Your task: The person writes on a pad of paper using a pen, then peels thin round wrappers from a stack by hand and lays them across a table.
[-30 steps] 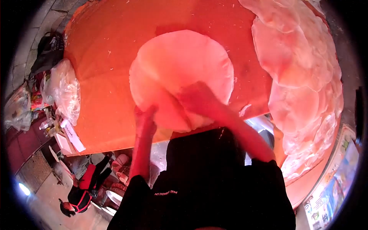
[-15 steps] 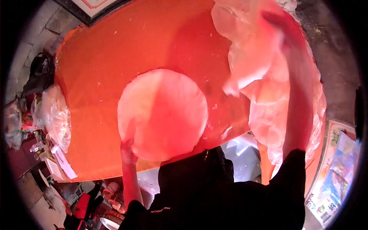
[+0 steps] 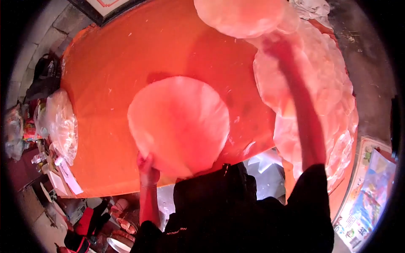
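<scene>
My left hand (image 3: 147,165) pinches the lower left edge of a thin, round, pale pancake-like sheet (image 3: 179,122). This sheet is over the orange tabletop in front of my body, its edge slightly lifted with a shadow behind it. My right arm reaches far across to the upper right. There my right hand (image 3: 278,46) is at the lower edge of another round sheet (image 3: 240,17), above many overlapping sheets (image 3: 312,80). Blur and red light hide the right fingers, so their grip is unclear.
The orange-covered table (image 3: 105,126) fills the middle. A clear plastic bag (image 3: 62,126) lies at its left edge. A framed panel (image 3: 101,10) stands at the top left. Crumpled white cloth (image 3: 312,10) is at the far right corner, and a colourful printed bag (image 3: 371,189) lies lower right.
The sheet flapping under my right arm now spreads flat at the top, and the right hand has shifted left. My left hand has lifted the near edge of its sheet a little.
</scene>
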Motion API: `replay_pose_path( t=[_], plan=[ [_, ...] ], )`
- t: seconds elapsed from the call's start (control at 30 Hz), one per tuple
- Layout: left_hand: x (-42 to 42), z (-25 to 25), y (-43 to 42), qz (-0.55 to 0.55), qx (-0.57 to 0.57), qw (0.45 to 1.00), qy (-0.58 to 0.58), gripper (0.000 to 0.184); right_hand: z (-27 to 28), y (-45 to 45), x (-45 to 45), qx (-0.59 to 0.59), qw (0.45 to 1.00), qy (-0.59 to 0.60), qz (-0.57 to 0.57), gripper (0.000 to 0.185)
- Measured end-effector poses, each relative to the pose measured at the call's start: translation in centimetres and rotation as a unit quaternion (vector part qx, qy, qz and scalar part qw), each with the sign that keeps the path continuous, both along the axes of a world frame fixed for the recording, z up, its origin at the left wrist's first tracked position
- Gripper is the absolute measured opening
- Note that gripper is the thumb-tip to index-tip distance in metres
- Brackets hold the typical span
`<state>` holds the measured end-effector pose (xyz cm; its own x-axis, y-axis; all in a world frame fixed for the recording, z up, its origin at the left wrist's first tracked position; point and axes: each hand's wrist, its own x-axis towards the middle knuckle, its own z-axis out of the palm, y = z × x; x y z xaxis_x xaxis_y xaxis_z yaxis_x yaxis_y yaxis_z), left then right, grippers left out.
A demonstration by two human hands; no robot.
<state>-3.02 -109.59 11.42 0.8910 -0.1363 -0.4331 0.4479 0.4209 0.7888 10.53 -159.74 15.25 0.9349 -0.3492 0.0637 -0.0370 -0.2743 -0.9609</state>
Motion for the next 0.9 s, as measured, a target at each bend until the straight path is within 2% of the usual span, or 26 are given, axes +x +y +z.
replay_pose_path(
  t=[0.1,0.13,0.27,0.33,0.4,0.43,0.47,0.57,0.6,0.63,0.7,0.77,0.8,0.9],
  plan=[
    [0.7,-0.1,-1.4,-0.096,0.097,0.989,-0.059,0.047,-2.1,17.1,-7.4,0.131,0.977,0.075,0.153,0.028],
    [0.9,0.3,-1.8,-0.114,0.121,0.985,-0.040,0.044,-1.8,20.8,-9.5,0.016,0.932,0.173,0.319,0.037],
    [1.1,2.4,-3.2,-0.115,0.164,0.979,-0.037,0.042,-2.7,26.9,-13.2,0.063,0.951,0.125,0.275,0.036],
    [0.7,2.3,-2.5,-0.102,0.184,0.977,-0.018,0.038,-4.8,27.6,-13.3,0.041,0.958,0.142,0.245,0.032],
    [0.8,2.3,-2.8,-0.019,0.190,0.981,-0.020,0.034,-5.7,27.7,-13.2,0.021,0.964,0.155,0.216,0.030],
    [0.7,1.7,-2.1,-0.024,0.189,0.981,-0.022,0.034,-5.8,27.7,-13.0,0.014,0.966,0.159,0.204,0.029],
    [0.8,0.5,-0.9,-0.039,0.296,0.954,0.028,0.032,-5.1,27.2,-12.9,0.044,0.959,0.172,0.221,0.027],
    [1.7,-0.3,2.1,-0.033,0.124,0.992,0.004,0.041,-2.1,24.8,-11.4,0.119,0.933,0.204,0.271,0.019],
    [1.8,-0.9,3.7,0.001,0.070,0.997,0.042,0.048,-1.5,24.6,-11.0,0.151,0.920,0.214,0.292,0.017],
    [1.3,-2.3,5.9,0.024,0.099,0.994,0.028,0.048,-1.3,24.3,-10.5,0.184,0.904,0.223,0.314,0.014],
    [0.9,-3.2,7.3,0.045,0.120,0.992,0.010,0.048,-2.8,20.3,-9.7,0.318,0.924,0.138,0.158,0.012],
    [0.9,-2.7,7.0,-0.028,-0.037,0.995,0.086,0.049,5.1,15.0,-8.3,0.227,0.952,0.175,0.109,0.015],
    [0.8,-3.1,7.0,-0.030,-0.040,0.995,0.085,0.049,9.1,12.4,-7.7,0.183,0.960,0.196,0.085,0.016],
    [0.7,-5.6,6.5,-0.047,0.024,0.998,0.031,0.046,14.3,9.8,-4.0,0.274,0.930,0.112,0.218,0.016]
  ],
)
